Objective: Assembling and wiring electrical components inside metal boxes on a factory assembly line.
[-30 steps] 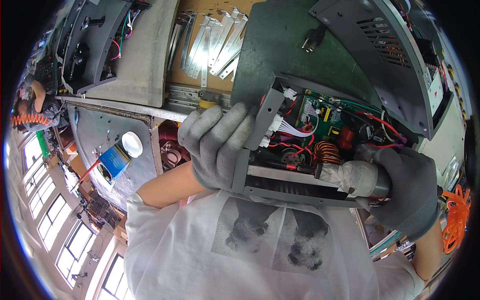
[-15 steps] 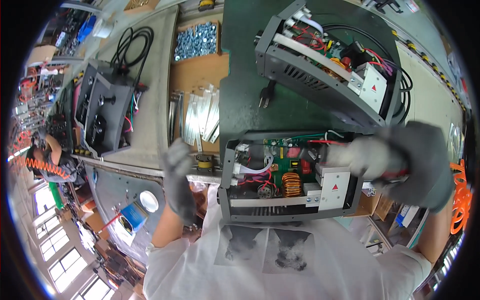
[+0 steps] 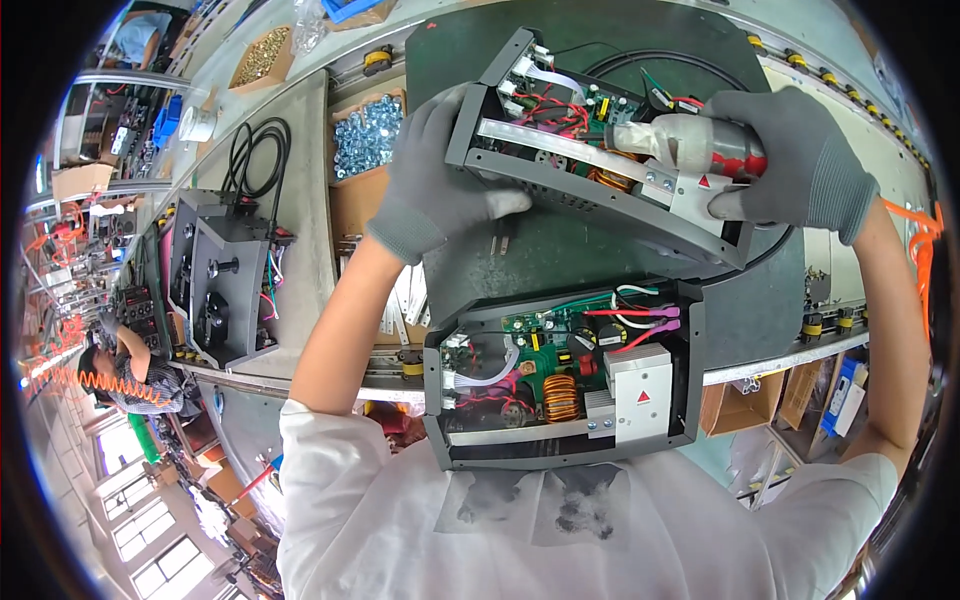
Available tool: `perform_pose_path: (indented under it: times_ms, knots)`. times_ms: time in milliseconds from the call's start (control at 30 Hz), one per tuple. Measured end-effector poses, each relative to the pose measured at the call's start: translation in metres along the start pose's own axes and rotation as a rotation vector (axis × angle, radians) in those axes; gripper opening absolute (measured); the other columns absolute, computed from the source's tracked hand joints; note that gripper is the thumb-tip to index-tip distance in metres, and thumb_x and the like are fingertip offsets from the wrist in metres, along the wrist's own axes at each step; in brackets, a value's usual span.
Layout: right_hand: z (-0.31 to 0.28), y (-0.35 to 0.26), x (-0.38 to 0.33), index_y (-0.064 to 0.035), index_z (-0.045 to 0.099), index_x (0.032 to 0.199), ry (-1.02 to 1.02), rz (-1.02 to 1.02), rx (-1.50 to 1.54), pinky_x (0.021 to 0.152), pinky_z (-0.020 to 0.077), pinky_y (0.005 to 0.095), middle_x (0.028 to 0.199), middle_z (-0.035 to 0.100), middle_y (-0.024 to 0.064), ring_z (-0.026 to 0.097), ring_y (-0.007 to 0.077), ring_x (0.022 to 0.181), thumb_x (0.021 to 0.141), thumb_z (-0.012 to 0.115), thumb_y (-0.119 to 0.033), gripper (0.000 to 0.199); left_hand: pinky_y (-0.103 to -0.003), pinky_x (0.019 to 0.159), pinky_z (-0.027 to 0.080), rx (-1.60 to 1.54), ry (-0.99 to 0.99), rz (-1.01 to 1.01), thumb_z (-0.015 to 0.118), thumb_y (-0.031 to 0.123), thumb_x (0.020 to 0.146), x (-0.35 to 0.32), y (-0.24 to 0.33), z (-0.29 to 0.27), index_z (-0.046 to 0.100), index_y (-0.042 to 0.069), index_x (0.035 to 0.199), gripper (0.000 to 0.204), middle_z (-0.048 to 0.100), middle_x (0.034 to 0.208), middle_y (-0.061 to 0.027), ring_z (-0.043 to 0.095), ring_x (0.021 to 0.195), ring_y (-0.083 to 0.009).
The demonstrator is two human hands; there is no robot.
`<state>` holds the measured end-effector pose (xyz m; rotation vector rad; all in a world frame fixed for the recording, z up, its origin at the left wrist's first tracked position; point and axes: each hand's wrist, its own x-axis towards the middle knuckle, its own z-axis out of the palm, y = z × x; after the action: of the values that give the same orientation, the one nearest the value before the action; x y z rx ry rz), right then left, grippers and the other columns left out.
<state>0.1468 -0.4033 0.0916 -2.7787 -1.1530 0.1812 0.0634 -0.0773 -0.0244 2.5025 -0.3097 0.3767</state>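
- Fingers of the left hand (image 3: pixel 430 185) are wrapping shut around the tilted open chassis (image 3: pixel 600 150), gripping its near-left corner.
- Fingers of the right hand (image 3: pixel 790 160) are clamping a taped driver (image 3: pixel 690 140) against that chassis.
- Second open chassis (image 3: pixel 565 385) is lying on the surface (image 3: pixel 760 310), below both hands.

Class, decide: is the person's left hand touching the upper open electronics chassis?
Touching. The head view shows the gloved left hand wrapped against the left end of the upper open electronics chassis, with no gap.

Head view: from my head, looking steeply down, close on my chest and workbench (image 3: pixel 300 130).
Shared: single view.
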Motion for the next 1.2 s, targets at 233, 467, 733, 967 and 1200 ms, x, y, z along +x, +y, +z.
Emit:
perform_pose_path:
  times_ms: [233, 467, 733, 967, 1200]
  knots:
    - [0.013, 0.011, 0.018, -0.0045, 0.066, 0.11, -0.063, -0.03, 0.065, 0.08, 0.052, 0.0383, 0.093, 0.068, 0.0149, 0.066, 0.031, 0.087, 0.058, 0.087, -0.035, 0.063, -0.047, 0.101, 0.042, 0.152, 0.089, 0.148, 0.091, 0.057, 0.04, 0.008, -0.012, 0.009, 0.052, 0.005, 0.131, 0.111, 0.055, 0.131, -0.0143, 0.05, 0.121, -0.0349]
    - [0.013, 0.011, 0.016, -0.002, 0.064, 0.114, -0.134, 0.009, 0.104, 0.088, 0.0511, 0.0388, 0.104, 0.066, 0.0171, 0.064, 0.0311, 0.098, 0.057, 0.089, -0.04, 0.073, -0.048, 0.101, 0.04, 0.149, 0.134, 0.169, 0.09, 0.06, 0.039, 0.007, -0.01, 0.009, 0.055, 0.007, 0.13, 0.111, 0.054, 0.13, -0.0128, 0.05, 0.12, -0.0333]
    - [0.016, 0.004, 0.012, -0.0031, 0.063, 0.117, -0.104, 0.058, 0.083, 0.088, 0.0509, 0.0383, 0.101, 0.066, 0.0161, 0.064, 0.0297, 0.095, 0.058, 0.091, -0.038, 0.074, -0.047, 0.099, 0.041, 0.158, 0.155, 0.223, 0.089, 0.062, 0.038, 0.009, -0.013, 0.012, 0.056, 0.007, 0.128, 0.11, 0.054, 0.13, -0.0124, 0.049, 0.119, -0.0332]
    - [0.019, -0.001, 0.022, -0.0025, 0.065, 0.112, -0.098, 0.103, 0.15, 0.086, 0.0506, 0.0376, 0.096, 0.066, 0.0155, 0.064, 0.0287, 0.09, 0.057, 0.09, -0.032, 0.067, -0.046, 0.101, 0.037, 0.142, 0.171, 0.169, 0.088, 0.062, 0.038, 0.007, -0.013, 0.016, 0.054, 0.006, 0.127, 0.11, 0.054, 0.129, -0.0123, 0.047, 0.121, -0.0326]
    - [0.023, 0.007, 0.03, -0.0016, 0.064, 0.109, -0.122, 0.062, 0.118, 0.083, 0.051, 0.038, 0.094, 0.065, 0.0155, 0.064, 0.03, 0.087, 0.054, 0.091, -0.033, 0.069, -0.046, 0.1, 0.036, 0.194, 0.183, 0.171, 0.089, 0.059, 0.035, 0.009, -0.01, 0.014, 0.055, 0.007, 0.126, 0.11, 0.056, 0.124, -0.0106, 0.05, 0.119, -0.032]
